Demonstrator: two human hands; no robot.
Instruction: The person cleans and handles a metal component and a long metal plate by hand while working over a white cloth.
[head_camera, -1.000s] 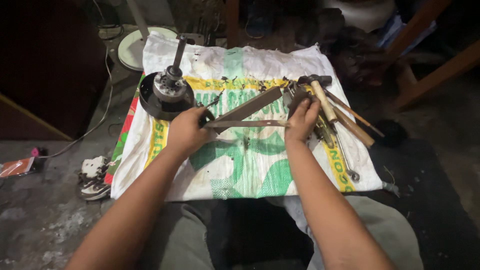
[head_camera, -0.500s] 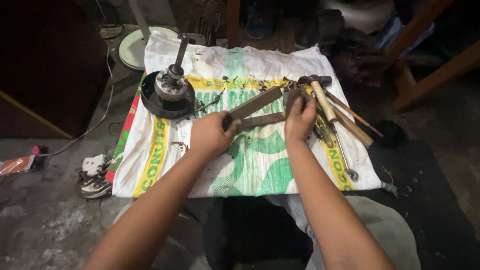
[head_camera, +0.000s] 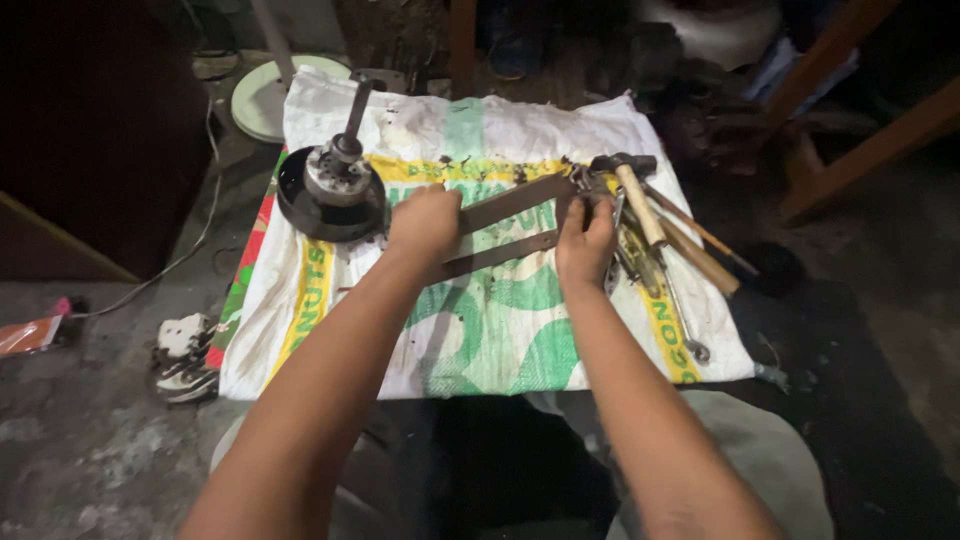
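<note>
Left hand (head_camera: 425, 222) clenched on near ends of two flat metal bars (head_camera: 515, 200), long axis toward 2 o'clock; right hand (head_camera: 585, 238) pinching far ends beside hammer (head_camera: 640, 200), on woven sack (head_camera: 480, 330).

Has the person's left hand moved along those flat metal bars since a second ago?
Yes. The left hand slid away from the body, up the metal bars toward the round motor part, which stayed put on the sack.
</note>
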